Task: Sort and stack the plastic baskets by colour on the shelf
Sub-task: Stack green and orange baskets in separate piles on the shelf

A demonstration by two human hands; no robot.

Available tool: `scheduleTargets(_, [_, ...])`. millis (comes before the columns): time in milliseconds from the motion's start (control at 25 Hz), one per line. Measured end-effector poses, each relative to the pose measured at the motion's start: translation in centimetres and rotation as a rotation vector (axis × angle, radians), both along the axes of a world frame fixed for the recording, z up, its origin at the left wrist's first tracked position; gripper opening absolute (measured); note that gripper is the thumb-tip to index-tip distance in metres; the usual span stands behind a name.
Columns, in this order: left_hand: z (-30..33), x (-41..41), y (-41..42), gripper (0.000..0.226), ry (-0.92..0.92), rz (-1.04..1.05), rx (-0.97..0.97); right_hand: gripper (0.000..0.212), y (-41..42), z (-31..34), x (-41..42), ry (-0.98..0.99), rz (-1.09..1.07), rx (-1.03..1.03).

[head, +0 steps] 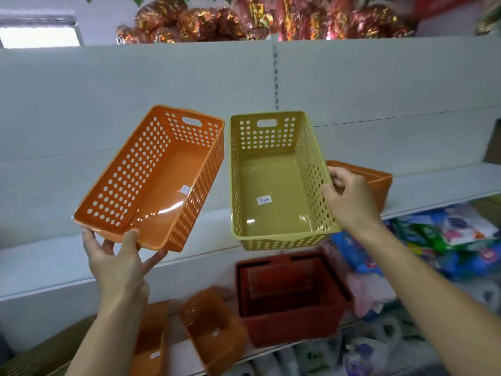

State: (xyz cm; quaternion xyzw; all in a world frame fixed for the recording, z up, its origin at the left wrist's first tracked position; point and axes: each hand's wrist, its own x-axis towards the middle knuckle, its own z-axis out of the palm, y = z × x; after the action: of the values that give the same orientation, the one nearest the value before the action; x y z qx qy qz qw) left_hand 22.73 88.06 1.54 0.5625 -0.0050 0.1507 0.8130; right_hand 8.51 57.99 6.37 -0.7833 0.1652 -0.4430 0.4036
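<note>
My left hand point(116, 256) grips the near end of an orange perforated basket point(151, 180), held up and tilted to the left. My right hand point(349, 196) holds the right wall of a yellow-green perforated basket point(273, 191), raised beside the orange one. Both are in the air in front of the white shelf point(433, 185). Another orange basket point(379, 183) rests on that shelf, partly hidden behind my right hand. On the lower shelf lie two more orange baskets point(214, 327) point(151, 337) and a dark red basket point(290, 294).
Packaged goods point(447, 234) fill the space under the right shelf. Shiny red and gold decorations point(244, 20) sit on top of the shelving unit. White bags and bottles point(366, 348) lie at the bottom right. The grey back panel point(135, 90) is bare.
</note>
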Motion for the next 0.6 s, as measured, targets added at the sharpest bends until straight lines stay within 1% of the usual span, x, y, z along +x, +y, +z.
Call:
scheduleTargets(120, [1.2, -2.5, -7.9, 0.07, -0.021, -0.025, -0.035, 0.034, -8.2, 1.6, -3.0, 0.014, -0.004, -0.042])
scheduleTargets(320, [2.9, -6.8, -20.1, 0.07, -0.011, -0.018, -0.127, 0.033, -20.5, 3.5, -6.1, 0.029, 0.039, -0.052])
scheduleTargets(440, [3.6, -8.1, -25.1, 0.069, -0.006, 0.014, -0.106, 0.034, -26.0, 4.5, -6.1, 0.028, 0.087, -0.041])
scheduleTargets(600, [4.3, -8.0, -29.2, 0.073, -0.022, 0.057, -0.07, 0.036, -31.8, 4.6, -4.5, 0.035, 0.122, -0.014])
